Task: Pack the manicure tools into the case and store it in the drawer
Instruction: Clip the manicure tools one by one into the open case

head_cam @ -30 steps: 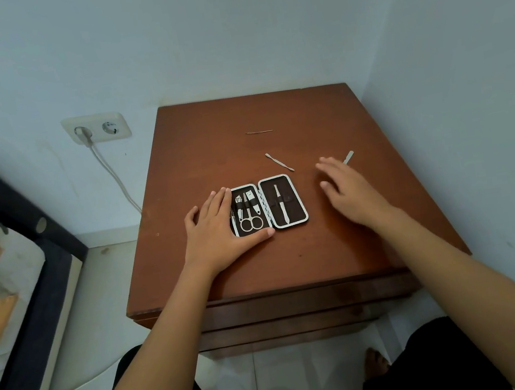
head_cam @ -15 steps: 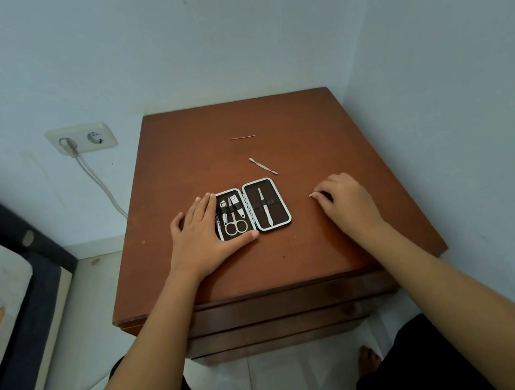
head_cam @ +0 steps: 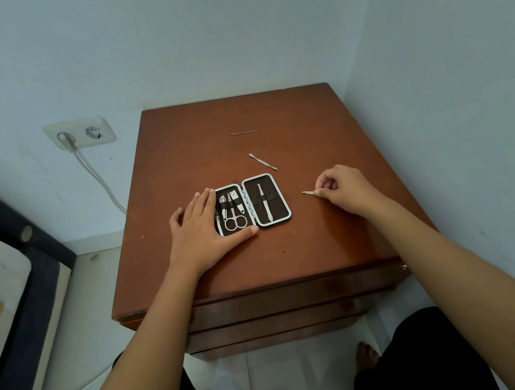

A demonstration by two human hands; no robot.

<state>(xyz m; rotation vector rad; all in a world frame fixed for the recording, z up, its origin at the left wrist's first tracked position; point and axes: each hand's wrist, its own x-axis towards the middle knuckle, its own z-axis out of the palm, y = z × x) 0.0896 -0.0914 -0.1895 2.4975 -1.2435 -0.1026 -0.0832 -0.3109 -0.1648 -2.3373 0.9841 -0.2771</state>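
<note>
One open case [head_cam: 266,200] lies flat near the middle of the worktop [head_cam: 323,245], its two halves side by side and its hinge running from the front edge toward the back. The left half holds scissors [head_cam: 235,220] and what look like two or three more small tools under a strap; the right half holds a single slim tool [head_cam: 264,205], long axis front to back. Two loose tools lie beyond the case toward the back edge: a thin straight one [head_cam: 243,133] lying crosswise, and a curved one [head_cam: 263,161] lying diagonally just behind the case.

The left hand [head_cam: 203,233] lies flat, fingers spread, over the case's left edge, thumb along its front rim. The right hand [head_cam: 345,190], right of the case, has its grip pinched on a small metal tool [head_cam: 308,192] whose free end points left toward the case.
</note>
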